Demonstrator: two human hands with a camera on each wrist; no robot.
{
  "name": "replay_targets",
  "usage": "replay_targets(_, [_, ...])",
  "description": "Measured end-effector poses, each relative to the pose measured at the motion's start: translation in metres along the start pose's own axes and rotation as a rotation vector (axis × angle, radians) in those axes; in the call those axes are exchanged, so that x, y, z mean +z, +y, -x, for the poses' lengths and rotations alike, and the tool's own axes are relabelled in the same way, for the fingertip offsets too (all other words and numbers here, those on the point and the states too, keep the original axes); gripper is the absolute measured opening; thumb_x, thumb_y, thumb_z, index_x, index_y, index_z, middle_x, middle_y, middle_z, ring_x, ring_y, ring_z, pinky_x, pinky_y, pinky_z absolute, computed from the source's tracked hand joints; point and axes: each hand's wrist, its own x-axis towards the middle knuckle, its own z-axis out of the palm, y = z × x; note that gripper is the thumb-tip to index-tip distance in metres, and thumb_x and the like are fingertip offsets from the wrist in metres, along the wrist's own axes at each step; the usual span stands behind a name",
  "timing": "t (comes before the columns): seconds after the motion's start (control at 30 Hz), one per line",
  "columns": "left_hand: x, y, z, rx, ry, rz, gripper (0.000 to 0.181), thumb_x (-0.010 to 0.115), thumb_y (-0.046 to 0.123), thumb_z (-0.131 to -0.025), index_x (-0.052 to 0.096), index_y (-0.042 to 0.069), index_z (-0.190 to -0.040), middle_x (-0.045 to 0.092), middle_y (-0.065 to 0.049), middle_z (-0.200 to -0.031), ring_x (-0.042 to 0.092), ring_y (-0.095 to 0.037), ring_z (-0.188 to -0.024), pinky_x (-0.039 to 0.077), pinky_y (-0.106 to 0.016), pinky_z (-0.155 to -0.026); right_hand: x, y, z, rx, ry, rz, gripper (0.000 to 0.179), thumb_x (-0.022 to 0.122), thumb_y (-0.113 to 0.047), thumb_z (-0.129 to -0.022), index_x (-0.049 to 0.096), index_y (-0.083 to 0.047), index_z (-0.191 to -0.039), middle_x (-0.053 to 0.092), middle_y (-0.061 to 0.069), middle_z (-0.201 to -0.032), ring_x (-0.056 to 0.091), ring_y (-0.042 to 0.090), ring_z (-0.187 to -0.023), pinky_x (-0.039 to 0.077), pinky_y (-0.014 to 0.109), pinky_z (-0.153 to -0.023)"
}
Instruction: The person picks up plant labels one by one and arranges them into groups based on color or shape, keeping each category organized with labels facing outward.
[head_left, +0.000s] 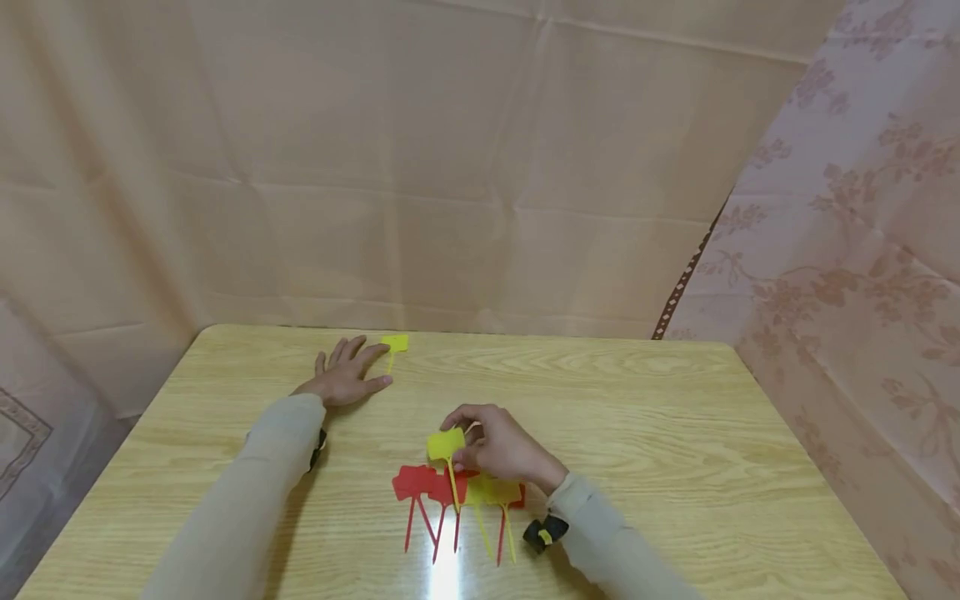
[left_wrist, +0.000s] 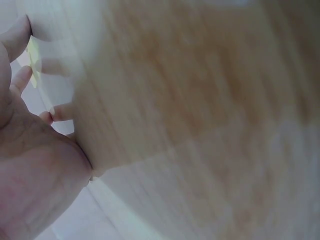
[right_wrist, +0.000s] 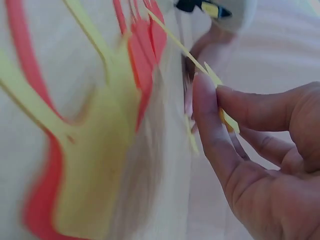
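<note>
My right hand (head_left: 480,440) pinches a yellow plastic tag (head_left: 446,445) by its head and lifts it just above a small heap of red tags (head_left: 417,485) and yellow tags (head_left: 493,493) on the wooden table (head_left: 675,433). The right wrist view shows thumb and fingertips (right_wrist: 210,115) closed on the thin yellow tag (right_wrist: 220,85), with the heap (right_wrist: 95,165) blurred beside it. My left hand (head_left: 347,373) lies flat with fingers spread on the table farther back, its fingertips at the stem of a single yellow tag (head_left: 395,343). In the left wrist view, only the palm (left_wrist: 30,175) and table show.
Beige cloth (head_left: 450,167) hangs behind the table and a flowered curtain (head_left: 847,250) stands at the right. A black wrist strap (head_left: 544,532) sits on my right sleeve. Bare tabletop lies to the right of the heap.
</note>
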Motion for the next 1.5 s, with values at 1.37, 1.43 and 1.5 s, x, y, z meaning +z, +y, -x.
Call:
replay_targets(1.37, [0.006, 0.011, 0.003, -0.057, -0.086, -0.103, 0.075, 0.036, 0.051, -0.108, 0.005, 0.01, -0.164, -0.016, -0.022, -0.166, -0.023, -0.046, -0.148, -0.02, -0.069, -0.11, -0.018, 0.015, -0.128, 0.181, 0.283, 0.499, 0.031, 0.07, -0.012, -0.097, 0.064, -0.005, -0.127, 0.047, 0.02, -0.139, 0.054, 0.035, -0.125, 0.046, 0.048, -0.104])
replay_targets(1.43, [0.005, 0.011, 0.003, -0.066, -0.097, -0.101, 0.076, 0.034, 0.053, -0.107, 0.003, 0.012, -0.164, -0.018, -0.02, -0.166, -0.025, -0.045, -0.148, -0.022, -0.068, -0.11, -0.017, 0.015, -0.129, 0.18, 0.289, 0.503, 0.031, 0.07, -0.013, -0.097, 0.065, -0.006, -0.127, 0.049, 0.019, -0.134, 0.055, 0.034, -0.12, 0.047, 0.048, -0.101])
replay_targets(1.5, [0.006, 0.009, 0.002, -0.072, -0.107, -0.09, 0.079, 0.033, 0.058, -0.106, 0.003, 0.014, -0.164, -0.02, -0.019, -0.166, -0.027, -0.044, -0.148, -0.024, -0.067, -0.109, -0.016, 0.015, -0.13, 0.184, 0.291, 0.508, 0.031, 0.07, -0.013, -0.097, 0.065, -0.007, -0.127, 0.049, 0.018, -0.132, 0.055, 0.034, -0.118, 0.047, 0.048, -0.1])
